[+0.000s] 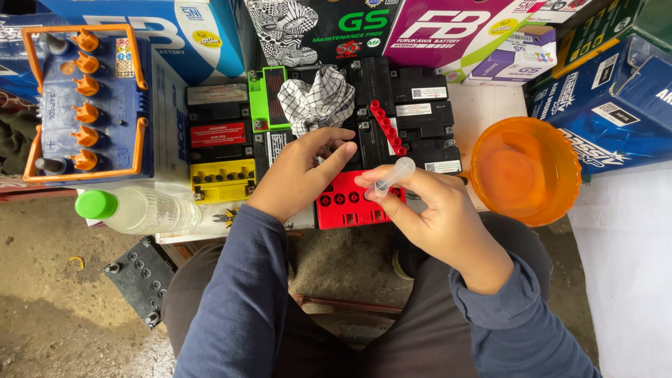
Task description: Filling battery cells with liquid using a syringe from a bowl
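Head view: your right hand (448, 217) pinches a clear plastic syringe (392, 177) over the small red-topped battery (350, 201), beside your left hand (301, 175), fingers loosely curled on black batteries (420, 119). A checked cloth (316, 100) lies behind; an orange plastic bowl (525, 170) sits right.

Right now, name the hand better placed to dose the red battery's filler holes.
Right hand: it holds the clear syringe tip-down over the red battery. Left hand holds nothing, resting alongside.
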